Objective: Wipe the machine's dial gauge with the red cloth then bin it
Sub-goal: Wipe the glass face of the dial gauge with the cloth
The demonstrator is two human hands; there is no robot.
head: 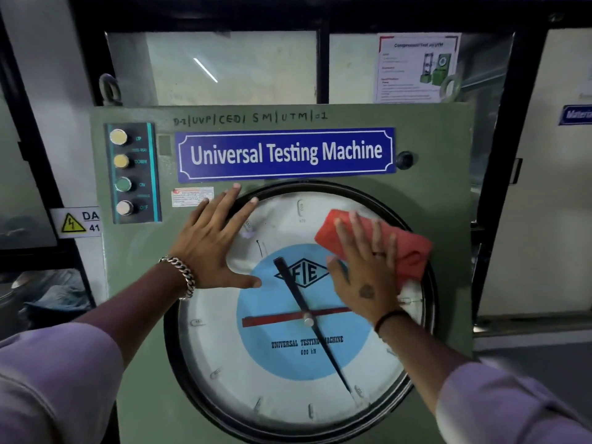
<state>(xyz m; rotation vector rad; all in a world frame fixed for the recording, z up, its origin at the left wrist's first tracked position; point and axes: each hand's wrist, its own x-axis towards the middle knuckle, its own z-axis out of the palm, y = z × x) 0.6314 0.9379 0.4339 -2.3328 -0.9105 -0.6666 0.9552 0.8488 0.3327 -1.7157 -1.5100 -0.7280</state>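
The large round dial gauge [288, 373] fills the lower middle of the green machine front; it has a white face, a blue centre, a black pointer and a red pointer. My right hand [365, 270] lies flat on the upper right of the glass and presses the red cloth [411, 251] against it. The cloth sticks out past my fingers toward the black rim. My left hand [214, 241] rests flat with fingers spread on the upper left rim of the gauge and holds nothing.
A blue "Universal Testing Machine" sign [285, 153] sits above the gauge. A button panel [133, 173] with UP, DOWN, ON and OFF is at upper left, a yellow danger label [77, 221] beside it. Glass partitions and a poster [416, 67] stand behind.
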